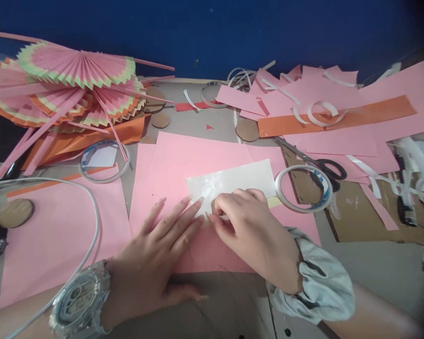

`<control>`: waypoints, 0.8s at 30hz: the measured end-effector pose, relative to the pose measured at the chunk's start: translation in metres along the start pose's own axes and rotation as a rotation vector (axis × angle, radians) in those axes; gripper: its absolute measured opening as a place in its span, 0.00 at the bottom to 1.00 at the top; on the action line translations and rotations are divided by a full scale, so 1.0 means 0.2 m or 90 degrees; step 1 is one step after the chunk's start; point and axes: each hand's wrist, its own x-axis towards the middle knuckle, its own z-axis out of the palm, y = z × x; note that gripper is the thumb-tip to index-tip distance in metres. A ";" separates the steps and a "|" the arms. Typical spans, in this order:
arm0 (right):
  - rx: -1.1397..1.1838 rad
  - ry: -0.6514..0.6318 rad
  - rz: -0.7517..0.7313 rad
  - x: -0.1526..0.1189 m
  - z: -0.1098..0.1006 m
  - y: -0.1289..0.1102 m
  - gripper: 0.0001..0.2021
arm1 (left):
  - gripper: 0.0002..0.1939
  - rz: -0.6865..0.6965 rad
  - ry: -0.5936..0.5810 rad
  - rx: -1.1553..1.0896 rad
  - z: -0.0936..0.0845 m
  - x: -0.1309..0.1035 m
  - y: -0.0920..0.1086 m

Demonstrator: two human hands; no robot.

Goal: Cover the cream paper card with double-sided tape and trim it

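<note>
My left hand (166, 249) lies flat, fingers spread, over the pink paper (169, 160). Its fingertips press the lower left part of a white paper piece (247, 176). My right hand (250, 226) is closed in a pinch at the lower edge of that piece, close to the left fingertips. A pale strip of tape (274, 202) runs from a tape roll (280, 181) leftward under my right hand, along the white piece's lower edge. The roll lies just right of the white piece. What sits between the pinched fingers is mostly hidden.
Folded pink paper fans (81, 68) are piled at the back left. Scissors (313, 161) with black handles lie beyond the roll, beside cardboard (353, 216). Pink sheets (325, 89) and curled strips crowd the back right. A second tape roll (81, 167) and a white cable (97, 212) lie left.
</note>
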 end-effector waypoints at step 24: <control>-0.018 -0.005 0.021 -0.05 -0.08 0.10 0.08 | 0.38 -0.049 0.047 0.032 0.01 -0.01 0.08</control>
